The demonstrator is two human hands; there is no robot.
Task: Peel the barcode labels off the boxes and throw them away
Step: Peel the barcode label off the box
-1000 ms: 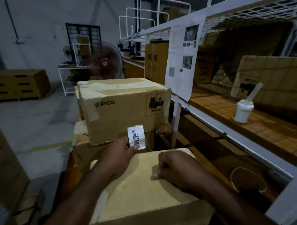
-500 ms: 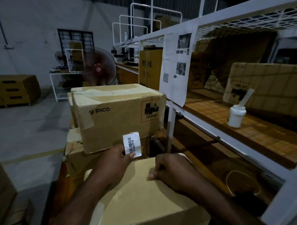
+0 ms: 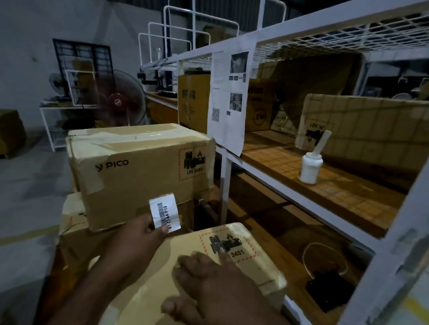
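Note:
A white barcode label (image 3: pixel 165 212) stands upright, pinched at its lower edge by my left hand (image 3: pixel 138 235). It is off the boxes, in front of the lower edge of the brown PICO box (image 3: pixel 140 170). That box sits on a stack of other cartons. In front of me lies a pale cardboard box (image 3: pixel 164 282) with a red-bordered battery mark on top. My right hand (image 3: pixel 214 287) rests flat on its top, fingers spread, holding nothing.
A white metal rack (image 3: pixel 293 183) with wooden shelves runs along the right. On it stand a white bottle with a stick (image 3: pixel 310 166), a printed sheet (image 3: pixel 228 105) and several cartons. A red fan (image 3: pixel 118 101) stands behind the boxes. Bare floor lies to the left.
My right hand has slid back toward me across the near box and opened flat, uncovering the battery mark. My left hand still holds the label; the view has shifted slightly.

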